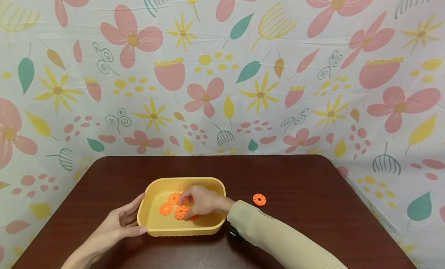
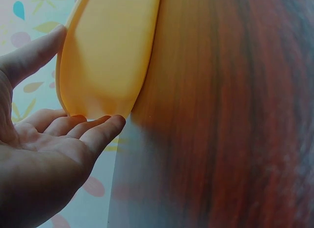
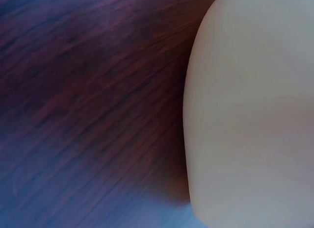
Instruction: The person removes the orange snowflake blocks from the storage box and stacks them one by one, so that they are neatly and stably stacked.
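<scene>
A yellow rectangular basket [image 1: 153,226] stands on the table, with several orange flower-shaped discs [image 1: 166,209] lying on its bottom. At the basket's left end, my left hand [image 1: 119,224] holds the wall, thumb near the front corner and fingers toward the back; the left wrist view shows this hand [image 2: 54,135] against the basket's end [image 2: 108,56]. Inside the basket, my right hand [image 1: 201,201] reaches down among the discs, with thumb and index finger spread apart. Its palm hides part of the discs. The right wrist view does not show this hand.
One more orange flower-shaped disc [image 1: 259,199] lies on the dark brown table [image 1: 295,180], right of the basket. A flower-patterned cloth [image 1: 215,133] hangs behind the table. A pale beige surface, seemingly the sleeve [image 3: 250,110], covers much of the right wrist view.
</scene>
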A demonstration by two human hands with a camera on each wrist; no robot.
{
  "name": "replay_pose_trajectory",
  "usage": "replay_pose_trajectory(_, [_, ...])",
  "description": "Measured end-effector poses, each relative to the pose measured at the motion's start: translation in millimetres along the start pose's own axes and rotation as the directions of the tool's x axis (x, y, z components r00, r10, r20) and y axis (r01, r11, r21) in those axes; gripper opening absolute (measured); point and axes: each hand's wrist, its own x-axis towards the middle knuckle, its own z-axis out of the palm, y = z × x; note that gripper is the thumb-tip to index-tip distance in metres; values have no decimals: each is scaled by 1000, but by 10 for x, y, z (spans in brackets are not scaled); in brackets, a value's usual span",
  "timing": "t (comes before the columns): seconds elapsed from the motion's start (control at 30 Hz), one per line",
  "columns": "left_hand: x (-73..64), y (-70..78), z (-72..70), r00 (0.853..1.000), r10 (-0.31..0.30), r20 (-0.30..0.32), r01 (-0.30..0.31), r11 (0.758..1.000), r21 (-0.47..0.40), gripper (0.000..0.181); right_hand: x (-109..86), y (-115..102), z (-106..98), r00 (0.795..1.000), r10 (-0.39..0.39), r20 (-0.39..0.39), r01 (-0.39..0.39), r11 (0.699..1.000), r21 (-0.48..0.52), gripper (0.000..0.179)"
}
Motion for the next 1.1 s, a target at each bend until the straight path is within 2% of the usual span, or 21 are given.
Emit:
replay_pose_trajectory(0.37, [3, 9, 4, 1000, -16, -18, 16, 1000, 4, 95, -15, -6, -9, 998, -42, 37, 40, 998, 50, 28])
replay_pose_trajectory(0.67, [3, 10, -3, 1000, -6, -5, 6, 1000, 13, 95, -9, 4, -9, 999, -26, 46, 23, 998, 58, 27])
replay_pose_trajectory(1.1, [4, 8, -3, 1000, -8, 4, 8, 1000, 4, 94, -4, 18, -5, 997, -48, 53, 44, 997, 67, 41])
